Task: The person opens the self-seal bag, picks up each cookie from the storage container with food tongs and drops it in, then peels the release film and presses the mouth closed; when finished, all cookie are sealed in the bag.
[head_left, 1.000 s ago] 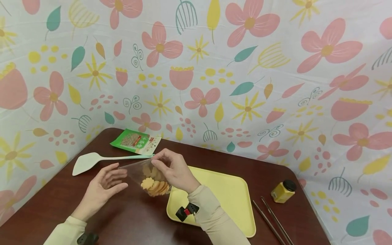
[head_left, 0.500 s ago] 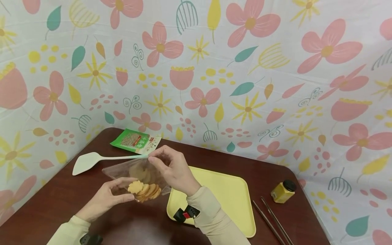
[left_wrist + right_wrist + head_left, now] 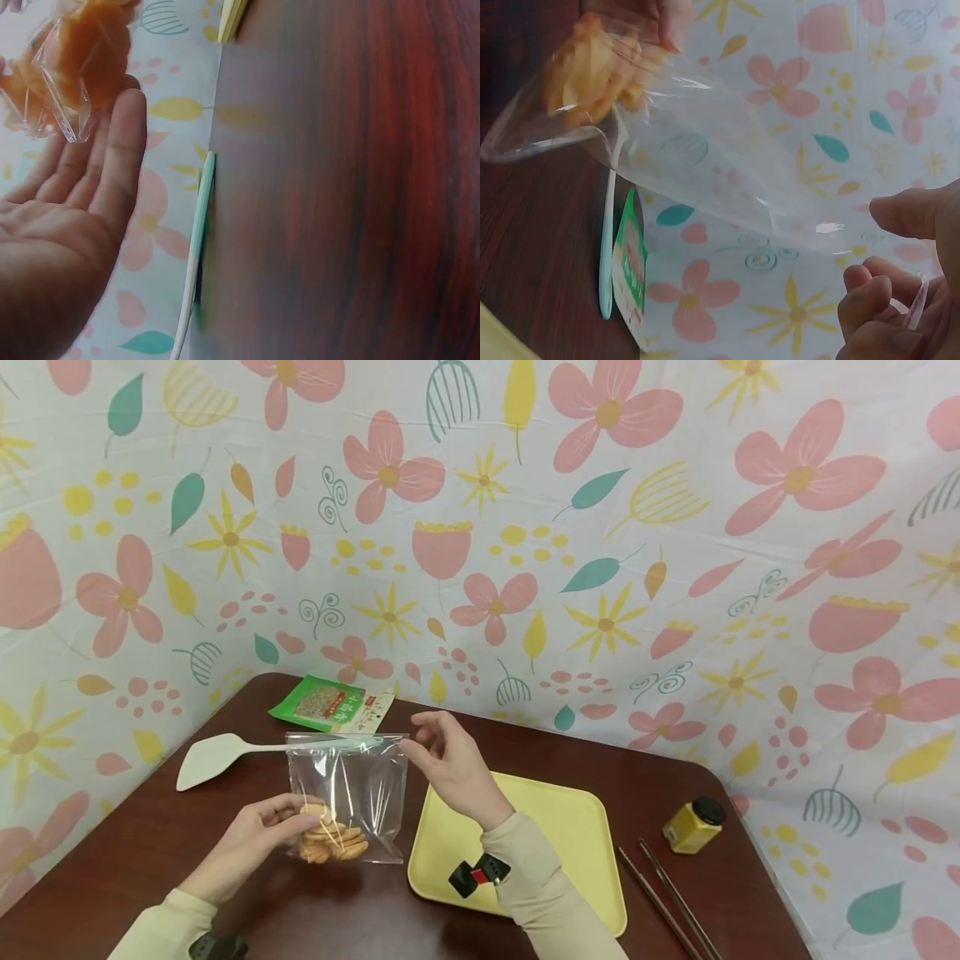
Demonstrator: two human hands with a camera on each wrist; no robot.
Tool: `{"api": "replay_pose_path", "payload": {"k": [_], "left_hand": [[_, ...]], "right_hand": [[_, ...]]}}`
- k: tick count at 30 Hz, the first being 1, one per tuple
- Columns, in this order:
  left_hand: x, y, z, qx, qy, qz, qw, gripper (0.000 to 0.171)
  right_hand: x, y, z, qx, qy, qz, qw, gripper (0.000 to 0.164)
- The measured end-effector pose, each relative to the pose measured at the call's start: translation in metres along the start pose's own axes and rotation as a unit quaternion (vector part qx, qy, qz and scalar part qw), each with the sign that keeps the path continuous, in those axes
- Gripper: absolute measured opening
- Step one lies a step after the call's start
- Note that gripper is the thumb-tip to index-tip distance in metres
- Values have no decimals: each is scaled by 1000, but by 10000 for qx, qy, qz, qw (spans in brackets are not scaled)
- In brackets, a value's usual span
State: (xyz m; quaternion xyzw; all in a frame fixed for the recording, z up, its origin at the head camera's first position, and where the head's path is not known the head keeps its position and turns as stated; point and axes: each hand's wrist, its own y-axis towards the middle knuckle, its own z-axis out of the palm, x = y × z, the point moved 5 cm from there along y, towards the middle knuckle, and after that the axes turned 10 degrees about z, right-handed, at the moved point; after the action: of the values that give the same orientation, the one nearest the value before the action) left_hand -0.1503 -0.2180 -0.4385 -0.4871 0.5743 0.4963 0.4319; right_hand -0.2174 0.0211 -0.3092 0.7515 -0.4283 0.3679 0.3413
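Observation:
A clear plastic bag [image 3: 375,785] of round, scalloped cookies [image 3: 330,847] hangs above the table, left of centre in the head view. My left hand [image 3: 243,847] pinches its lower left side, thumb in front and fingers behind; the left wrist view shows those fingers [image 3: 116,157] stretched beneath the cookies. At the bag's upper right corner is my right hand [image 3: 461,764], its thumb tip close to the plastic. In the right wrist view the thumb stands apart from the bag, and the curled fingers [image 3: 866,304] hold a thin clear plastic strip [image 3: 917,306].
A yellow tray [image 3: 585,852] lies under the right forearm. Behind the bag are a white spatula [image 3: 213,758] and a green seed packet [image 3: 326,703]. Metal tongs [image 3: 660,893] and a yellow jar with a black lid [image 3: 693,827] lie to the right. Patterned cloth [image 3: 487,568] backs the table.
The bag has swung left and turned to face the camera, the cookies sinking to its lower left. My left hand has taken hold of it; my right hand has drawn off its top edge.

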Motion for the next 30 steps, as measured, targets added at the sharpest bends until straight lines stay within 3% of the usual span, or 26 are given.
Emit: {"api": "replay_pose_path", "payload": {"k": [4,8,14,20,25,27,30], "left_hand": [[5,2,-4,-48,143,-491,9987,43],[10,5,-7,-28,245,-817,9963,46],[18,7,-7,382,285,-1040,9934,38],[23,10,-4,801,359,-1204,9888,36],[29,14,-3,756,629,-1360,9858,40],[31,16,-2,654,719,-1400,9854,45],[32,19,-1,503,927,-1424,9842,57]], "right_hand": [[-29,0,-11,-81,-182,165,9997,34],[-46,-13,-33,-126,-427,417,9981,37],[-81,-47,-80,-391,-1242,854,9878,41],[-126,-87,-128,-307,-2299,1428,9622,39],[-159,-121,-158,-253,-2817,1915,9398,34],[-171,-134,-169,-337,-3029,2166,9275,35],[-188,-154,-186,-544,-3548,2505,8991,39]]}}
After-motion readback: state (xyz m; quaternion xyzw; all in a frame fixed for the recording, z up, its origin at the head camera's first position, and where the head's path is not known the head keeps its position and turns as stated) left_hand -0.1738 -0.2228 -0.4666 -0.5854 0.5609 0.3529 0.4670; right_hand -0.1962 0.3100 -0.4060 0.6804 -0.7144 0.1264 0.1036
